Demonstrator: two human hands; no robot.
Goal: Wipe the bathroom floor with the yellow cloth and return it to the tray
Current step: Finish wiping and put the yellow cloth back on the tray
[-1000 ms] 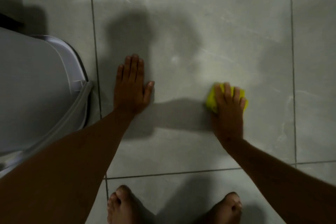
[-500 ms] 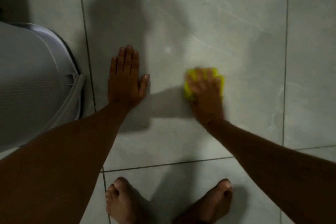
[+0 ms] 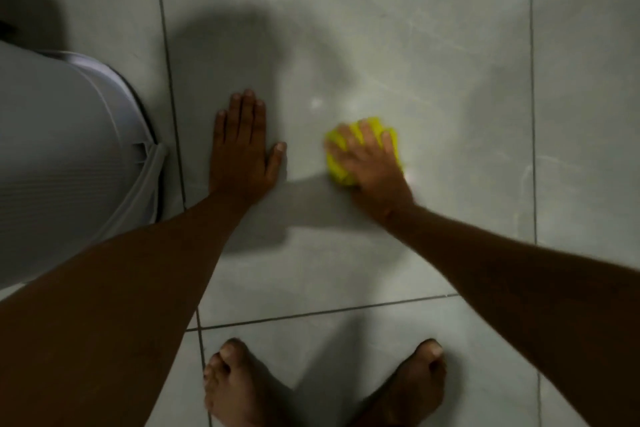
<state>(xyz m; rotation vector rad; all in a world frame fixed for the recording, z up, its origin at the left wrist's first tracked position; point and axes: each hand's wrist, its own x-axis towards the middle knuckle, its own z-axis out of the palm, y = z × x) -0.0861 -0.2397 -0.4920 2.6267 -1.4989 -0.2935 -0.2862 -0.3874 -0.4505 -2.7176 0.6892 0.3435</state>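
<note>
The yellow cloth [image 3: 337, 163] is bunched on the grey tiled floor [image 3: 398, 45], near the middle of the view. My right hand [image 3: 370, 159] presses down on it, fingers spread over the top, and looks blurred from motion. Only the cloth's left and far edges show around the fingers. My left hand [image 3: 242, 152] lies flat and palm down on the same tile, to the left of the cloth, with fingers together and thumb out, holding nothing. No tray is in view.
A pale grey plastic bin or basket [image 3: 62, 163] stands at the left edge, close to my left hand. My two bare feet [image 3: 239, 388] are at the bottom on the nearer tile. Dark grout lines cross the floor.
My right hand with the cloth swept left across the tile, then slightly back to the right and away from me. My left hand stayed planted on the floor.
</note>
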